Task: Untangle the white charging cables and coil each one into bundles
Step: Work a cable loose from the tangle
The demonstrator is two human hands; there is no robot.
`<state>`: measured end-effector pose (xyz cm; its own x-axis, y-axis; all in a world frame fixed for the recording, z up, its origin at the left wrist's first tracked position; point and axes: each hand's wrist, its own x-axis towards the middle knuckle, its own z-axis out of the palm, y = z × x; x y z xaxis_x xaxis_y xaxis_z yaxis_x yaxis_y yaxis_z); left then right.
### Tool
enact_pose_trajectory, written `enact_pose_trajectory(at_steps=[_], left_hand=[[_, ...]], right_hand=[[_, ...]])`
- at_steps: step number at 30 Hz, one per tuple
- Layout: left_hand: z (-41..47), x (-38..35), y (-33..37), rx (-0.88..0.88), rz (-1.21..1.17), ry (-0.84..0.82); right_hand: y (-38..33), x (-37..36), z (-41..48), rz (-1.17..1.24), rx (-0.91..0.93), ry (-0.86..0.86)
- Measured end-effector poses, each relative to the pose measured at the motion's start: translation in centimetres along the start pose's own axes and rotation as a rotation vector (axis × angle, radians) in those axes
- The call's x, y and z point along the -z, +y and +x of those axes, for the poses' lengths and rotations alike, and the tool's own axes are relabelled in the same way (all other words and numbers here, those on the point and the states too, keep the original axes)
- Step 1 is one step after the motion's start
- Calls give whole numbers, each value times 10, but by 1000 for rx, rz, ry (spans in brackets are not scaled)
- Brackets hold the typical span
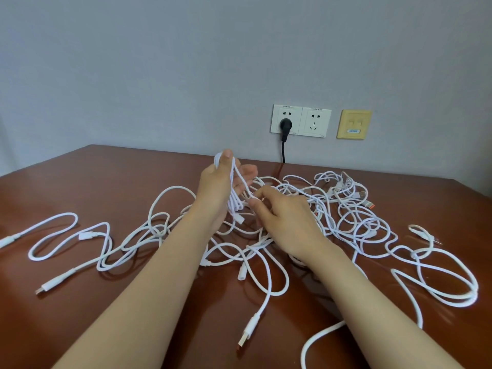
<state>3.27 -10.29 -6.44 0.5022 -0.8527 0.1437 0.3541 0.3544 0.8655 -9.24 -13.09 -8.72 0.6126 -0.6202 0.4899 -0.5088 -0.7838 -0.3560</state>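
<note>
- Several white cables (pixel 346 217) lie tangled over the middle and right side of the brown table (pixel 106 182), and looser runs trail toward its left edge.
- The left hand (pixel 221 182) is raised over the middle of the table with its thumb up. A bundle (pixel 235 194) of long loops is wound along the palm, and the thumb pins the top of the loops.
- The right hand (pixel 282 209) sits just beside it, with thumb and forefinger pinching a strand (pixel 250 195) at the lower part of the bundle. The strand seems to be part of the same cable, though the crossing lines make this hard to tell.
- One flat connector (pixel 246 334) rests near the front edge, between the two forearms.
- Another connector (pixel 50 284) lies toward the front left corner.
- An orange-tipped connector (pixel 368 203) sits in the tangle toward the far right.
- On the wall (pixel 159 62) behind the far edge are two white sockets (pixel 314 122). A black plug (pixel 285 125) is in the left one, and its cord drops behind the table.
- A yellow plate (pixel 353 124) is mounted just right of the sockets.
</note>
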Motion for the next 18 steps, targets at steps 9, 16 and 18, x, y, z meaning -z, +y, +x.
enact_pose_trajectory(at_steps=[9,16,18], left_hand=[[3,5,15,168,-385,-79],[10,19,23,113,-442,-106],[11,21,23,108,-433,-72]], right_hand=[[-4,-2,-2,-145,-67,-166],[-5,1,0,-192,-42,-23],[-6,2,1,-225,-26,-2]])
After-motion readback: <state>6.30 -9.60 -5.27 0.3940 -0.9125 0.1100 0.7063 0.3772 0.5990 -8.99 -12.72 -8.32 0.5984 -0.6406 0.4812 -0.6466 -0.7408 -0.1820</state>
